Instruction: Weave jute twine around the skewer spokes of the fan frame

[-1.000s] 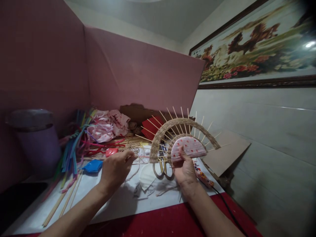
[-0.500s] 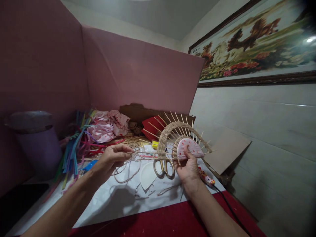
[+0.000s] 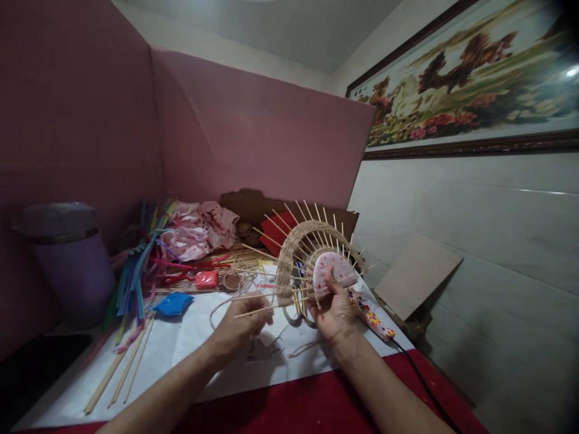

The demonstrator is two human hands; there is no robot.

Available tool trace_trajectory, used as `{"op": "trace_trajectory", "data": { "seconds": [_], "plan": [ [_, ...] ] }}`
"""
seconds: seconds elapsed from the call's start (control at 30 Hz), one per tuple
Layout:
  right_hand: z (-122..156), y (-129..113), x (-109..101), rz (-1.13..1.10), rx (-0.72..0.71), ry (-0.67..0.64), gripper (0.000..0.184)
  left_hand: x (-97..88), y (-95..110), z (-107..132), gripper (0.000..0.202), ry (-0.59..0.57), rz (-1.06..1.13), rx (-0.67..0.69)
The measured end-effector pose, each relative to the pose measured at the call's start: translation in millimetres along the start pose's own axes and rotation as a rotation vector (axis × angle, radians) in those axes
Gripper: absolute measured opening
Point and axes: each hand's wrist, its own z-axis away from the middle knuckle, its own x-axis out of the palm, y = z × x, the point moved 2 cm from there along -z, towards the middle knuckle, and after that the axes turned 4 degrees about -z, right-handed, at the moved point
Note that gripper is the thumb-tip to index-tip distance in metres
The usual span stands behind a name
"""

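My right hand point(image 3: 337, 310) is closed on a half-round woven fan point(image 3: 289, 256), thumb on its pink spotted fabric centre point(image 3: 332, 274). Thin sticks radiate from that centre through an outer band of woven twine. At the fan's left end, my left hand point(image 3: 246, 319) has its fingers curled by the lowest stick tips, pinching the twine point(image 3: 215, 310); the fingertips are partly hidden. A loop of that twine trails left over the white paper. Behind the fan's lower edge lie scissors point(image 3: 293, 318), handles partly covered.
A flower-patterned corded tool point(image 3: 373, 318) lies right of my right hand. Left are a blue packet point(image 3: 174, 304), a red packet point(image 3: 207, 279), loose sticks point(image 3: 120, 371), coloured strips point(image 3: 131, 280) and a purple bin point(image 3: 67, 265). Crumpled pink cloth point(image 3: 190, 232) sits behind.
My left hand has moved right and down, from holding the twine out to the left to the fan's lower left end. The fan has shifted left and tilted slightly.
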Motion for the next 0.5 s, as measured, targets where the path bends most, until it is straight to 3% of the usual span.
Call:
{"op": "trace_trajectory", "data": {
  "seconds": [0.13, 0.33, 0.5],
  "plan": [
    [7, 5, 4, -0.054, 0.070, 0.023, 0.029, 12.6, -7, 0, 0.021, -0.003, -0.070, 0.080],
    [19, 7, 12, -0.104, 0.149, 0.072, 0.024, -9.9, 0, 1, 0.024, 0.340, -0.579, 0.170],
    [16, 11, 10, -0.096, 0.165, 0.046, 0.026, -14.3, 6, 3, 0.021, 0.340, -0.749, 0.159]
  ]
}}
